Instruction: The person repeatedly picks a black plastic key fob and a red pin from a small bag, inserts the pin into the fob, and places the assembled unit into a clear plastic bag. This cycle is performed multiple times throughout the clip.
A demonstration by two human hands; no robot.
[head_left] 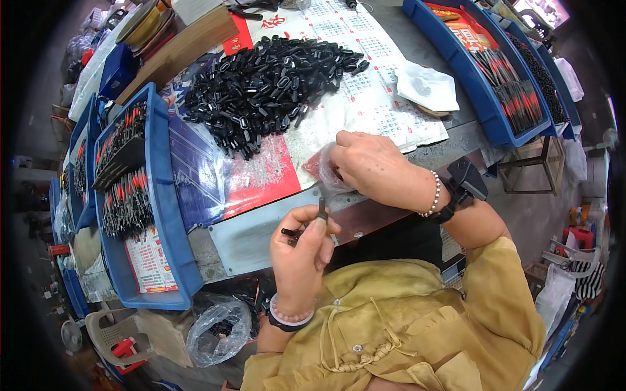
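At the bench's near edge I see my left hand (301, 246) pinching a small black part (291, 232), my right hand (368, 166) curled on a clear bag (330, 173), blue trays (156, 195) holding black pieces

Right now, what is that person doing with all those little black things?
A person sits at a work table sorting small parts. The left hand pinches a few thin dark pieces between its fingers. The right hand reaches into a small clear bag lying on the table. Behind the hands is a big heap of small black parts spread on printed paper sheets. Blue trays on both sides hold rows of red and black pieces.
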